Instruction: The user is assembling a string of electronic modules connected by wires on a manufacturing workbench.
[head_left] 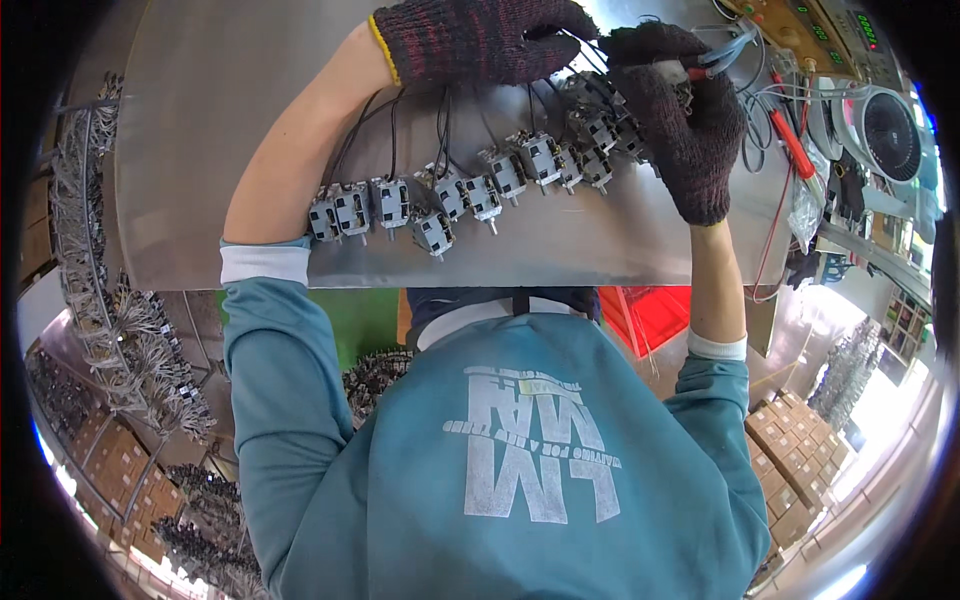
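Observation:
My left hand [480,40], in a dark knitted glove with a yellow cuff, reaches over the far part of the metal table. Its thumb and fingers are closed on thin dark wires [585,45]. Close beside it, my gloved right hand [685,125] is closed round a pale connector [672,72], from which red and blue leads [730,55] run off to the right. Below both hands lies an uneven row of small grey motors [540,158] with short shafts and black wires. Those nearest my right hand are bunched together and partly covered by it.
A metal tabletop [200,150] spans the front. At the far right stand a power supply with lit digits [830,45], a small fan [888,135] and a red-handled tool [792,145]. Racks of hanging motors [100,250] are at left; a red bin [645,315] sits below the edge.

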